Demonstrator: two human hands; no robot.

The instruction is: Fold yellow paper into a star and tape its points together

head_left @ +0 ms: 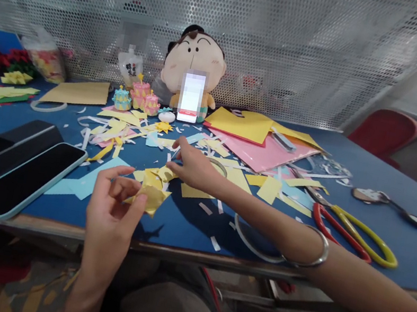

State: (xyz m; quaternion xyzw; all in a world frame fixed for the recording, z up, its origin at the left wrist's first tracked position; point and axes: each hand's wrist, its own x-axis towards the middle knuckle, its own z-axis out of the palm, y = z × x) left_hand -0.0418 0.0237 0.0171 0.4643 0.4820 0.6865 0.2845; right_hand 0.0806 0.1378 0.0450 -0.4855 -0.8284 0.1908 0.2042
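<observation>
Yellow folded paper (pixel 152 201) is grasped in my left hand (pixel 114 209), pinched between thumb and fingers; the piece is positioned above the near edge of the blue tabletop (pixel 183 229), in front of my body. My right hand (pixel 196 167) extends across from the right, palm down, with fingers bent just beyond the held piece; I cannot tell whether these fingertips grip anything. Paper scraps (pixel 128 131) in yellow, white and light blue are scattered beyond and around both hands. A phone in a light-blue case (pixel 30 179) lies to the left, screen up. Scissors (pixel 344 216) with one red and one yellow handle lie to the right, near my forearm, which carries a metal bangle (pixel 324 250). At the rear, a plush doll (pixel 196 57) sits behind a lit phone (pixel 191 96), beside small cake-shaped ornaments (pixel 139 95). Pink sheets (pixel 253 152) lie right of the doll, partly under yellow sheets (pixel 243 124).
</observation>
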